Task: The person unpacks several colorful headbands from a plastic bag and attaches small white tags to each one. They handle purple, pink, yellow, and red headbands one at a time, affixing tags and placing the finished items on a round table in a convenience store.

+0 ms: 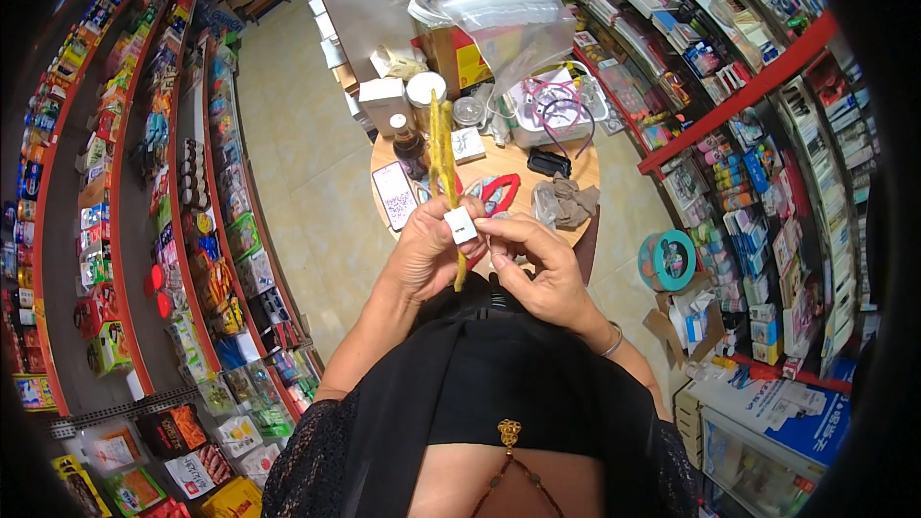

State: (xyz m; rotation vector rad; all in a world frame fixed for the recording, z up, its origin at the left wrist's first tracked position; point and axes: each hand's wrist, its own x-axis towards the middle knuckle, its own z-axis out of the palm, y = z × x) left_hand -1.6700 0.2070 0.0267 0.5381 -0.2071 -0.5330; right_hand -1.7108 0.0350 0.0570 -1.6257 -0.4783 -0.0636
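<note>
My left hand (423, 247) is closed round some yellow fuzzy strips (442, 149) that look like chenille stems. They run upright through the grip, and one end hangs below the fingers. At its fingertips sits a small white block (460, 225) with a dark slot in its face. Close against the block's right side is my right hand (539, 269), its index fingertip at the block's edge and its fingers curled in. What those fingers may hold is too small to tell. Just beyond my hands lies a red fabric loop (502, 192) on the round wooden table (523, 177).
The table bears a phone (393, 194), a dark bottle (410, 147), a white-lidded jar (427, 91), a black case (549, 165), crumpled plastic (566, 203) and a clear bin (547, 115) with hairbands. Packed shelves (125, 182) flank both sides; a teal-rimmed tub (667, 261) stands right.
</note>
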